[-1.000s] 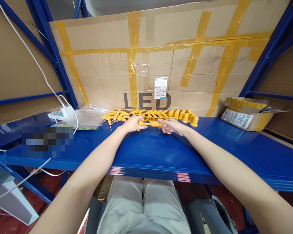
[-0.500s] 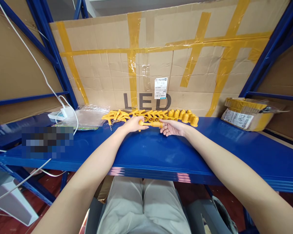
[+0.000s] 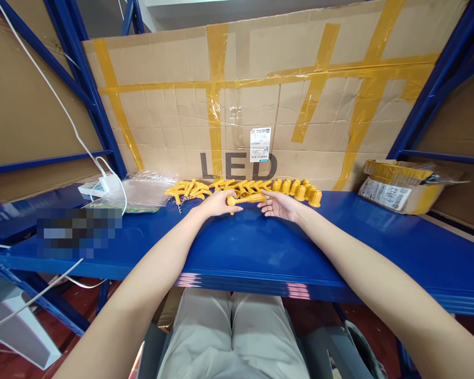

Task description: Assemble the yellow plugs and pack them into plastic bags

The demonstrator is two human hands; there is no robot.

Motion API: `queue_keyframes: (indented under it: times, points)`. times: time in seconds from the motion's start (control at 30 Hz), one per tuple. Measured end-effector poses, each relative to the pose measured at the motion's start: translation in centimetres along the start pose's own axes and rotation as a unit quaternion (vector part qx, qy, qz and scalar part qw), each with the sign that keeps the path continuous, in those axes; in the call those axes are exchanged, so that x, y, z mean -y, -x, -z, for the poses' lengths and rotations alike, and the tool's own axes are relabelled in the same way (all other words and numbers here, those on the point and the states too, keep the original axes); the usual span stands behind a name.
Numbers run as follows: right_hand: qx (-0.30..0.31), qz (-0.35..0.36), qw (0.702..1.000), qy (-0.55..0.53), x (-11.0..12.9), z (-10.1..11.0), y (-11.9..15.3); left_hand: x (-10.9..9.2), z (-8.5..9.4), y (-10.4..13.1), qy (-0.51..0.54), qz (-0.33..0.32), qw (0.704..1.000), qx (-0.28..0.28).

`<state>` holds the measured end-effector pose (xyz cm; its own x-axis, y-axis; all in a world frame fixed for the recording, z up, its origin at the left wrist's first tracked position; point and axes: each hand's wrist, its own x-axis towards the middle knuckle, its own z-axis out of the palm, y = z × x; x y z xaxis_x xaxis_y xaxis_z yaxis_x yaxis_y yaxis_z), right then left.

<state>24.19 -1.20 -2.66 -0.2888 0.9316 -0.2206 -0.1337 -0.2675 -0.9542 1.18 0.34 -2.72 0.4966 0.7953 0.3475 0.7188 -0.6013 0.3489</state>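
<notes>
Just above the blue shelf, my left hand (image 3: 220,204) is closed on the T-shaped handle of a yellow corkscrew (image 3: 231,201). My right hand (image 3: 278,205) pinches the far end of a yellow ribbed plastic sleeve (image 3: 253,198), its other fingers loosely curled. The sleeve lies in line with the corkscrew, their ends meeting or nearly so; the screw itself cannot be made out. Behind my hands are yellow T-shaped corkscrew pieces (image 3: 189,188), with metal spirals (image 3: 179,205) showing at the left. Several yellow caps (image 3: 314,197) stand upright to the right.
A large taped cardboard sheet (image 3: 174,126) walls off the back. On the right of the blue shelf (image 3: 260,247) sits an open carton (image 3: 398,187). Plastic bags (image 3: 142,192), a white power strip (image 3: 102,184) and its cable lie at the left, near a blurred dark object (image 3: 79,231).
The yellow sleeve and the corkscrew handle have come closer together, narrowing the gap between them. Both hands stay at nearly the same place, and the view has tilted slightly.
</notes>
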Motion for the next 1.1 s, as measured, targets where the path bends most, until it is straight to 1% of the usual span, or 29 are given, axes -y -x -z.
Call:
queue_keyframes:
  times: [0.1,0.23,0.3,0.37,0.43,0.5,0.6,0.67,0.8,0.9,0.97,1.1]
  points:
    - [-0.017,0.046,0.998,-0.026,0.1,-0.1,0.0,0.7,0.1,0.0,0.010,0.011,0.999,-0.033]
    - [-0.087,0.109,0.988,-0.068,0.5,-0.2,0.1,3.3,0.5,-0.4,-0.034,0.098,0.987,-0.125]
    - [-0.114,0.143,0.979,-0.094,0.8,-0.2,0.2,4.6,0.7,-0.6,-0.071,0.136,0.979,-0.134]
    - [-0.134,0.177,0.968,-0.117,1.2,-0.2,0.4,5.5,0.7,-0.6,-0.120,0.187,0.966,-0.134]
    - [-0.159,0.209,0.956,-0.134,1.5,0.1,0.4,5.8,0.7,-0.5,-0.159,0.243,0.951,-0.108]
    - [-0.192,0.236,0.943,-0.138,1.7,0.5,0.3,5.8,0.5,-0.3,-0.183,0.277,0.942,-0.059]
    - [-0.254,0.263,0.924,-0.114,1.7,1.6,-0.2,5.5,0.4,-0.1,-0.202,0.276,0.939,0.023]
    - [-0.298,0.263,0.914,-0.086,1.7,2.4,-0.7,5.6,0.3,-0.1,-0.213,0.262,0.940,0.055]
    - [-0.369,0.256,0.893,0.013,1.3,4.0,-1.9,6.3,0.2,-0.4,-0.227,0.235,0.942,0.068]
    - [-0.400,0.302,0.854,0.137,1.0,5.0,-2.6,7.0,0.0,-0.6,-0.229,0.227,0.944,0.073]
    - [-0.397,0.343,0.824,0.214,0.7,5.4,-2.8,7.3,-0.1,-0.8,-0.225,0.227,0.945,0.074]
    - [-0.373,0.406,0.770,0.322,0.4,5.9,-2.9,7.5,-0.2,-0.9,-0.205,0.230,0.948,0.079]
